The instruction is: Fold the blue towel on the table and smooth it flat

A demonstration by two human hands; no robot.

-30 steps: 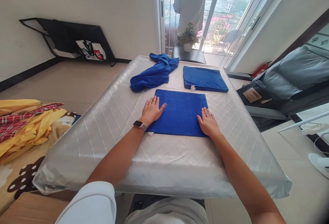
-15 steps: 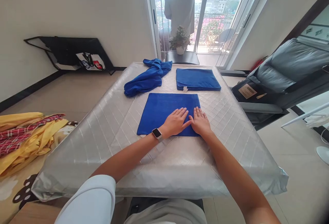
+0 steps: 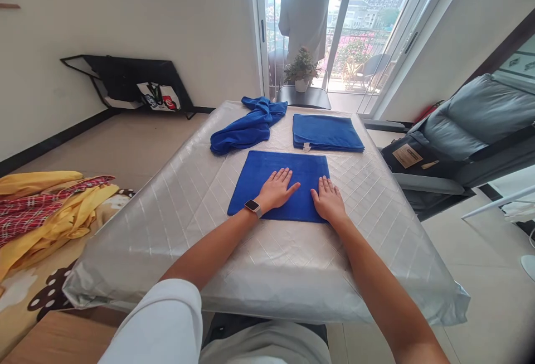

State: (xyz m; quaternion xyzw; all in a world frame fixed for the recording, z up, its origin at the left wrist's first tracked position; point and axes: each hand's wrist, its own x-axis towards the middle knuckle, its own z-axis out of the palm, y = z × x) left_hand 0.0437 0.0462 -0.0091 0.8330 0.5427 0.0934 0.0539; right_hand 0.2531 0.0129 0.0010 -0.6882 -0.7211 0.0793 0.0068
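Observation:
A blue cloth [image 3: 259, 177], folded into a flat rectangle, lies in front of me on the table with the silvery cover [image 3: 200, 252]. My left hand [image 3: 276, 188] rests flat on the middle of the cloth, fingers stretched out and thumb apart; a watch is on that wrist. At the cloth's right edge lies my right hand [image 3: 329, 199], palm down with its fingers extended. Behind the cloth, to the right, is a neat stack of folded blue cloth [image 3: 328, 131] with a white label at its front. A crumpled blue cloth [image 3: 248, 125] lies at the back left.
Yellow and red plaid fabric [image 3: 50, 208] is heaped at the left. A grey recliner [image 3: 472, 124] stands at the right. Beyond the table, a potted plant [image 3: 301, 68] sits on a chair, and a person [image 3: 305, 13] stands by the glass door.
My left hand has slid left across the cloth, away from my right hand, which stays near the right edge. The view has shifted slightly.

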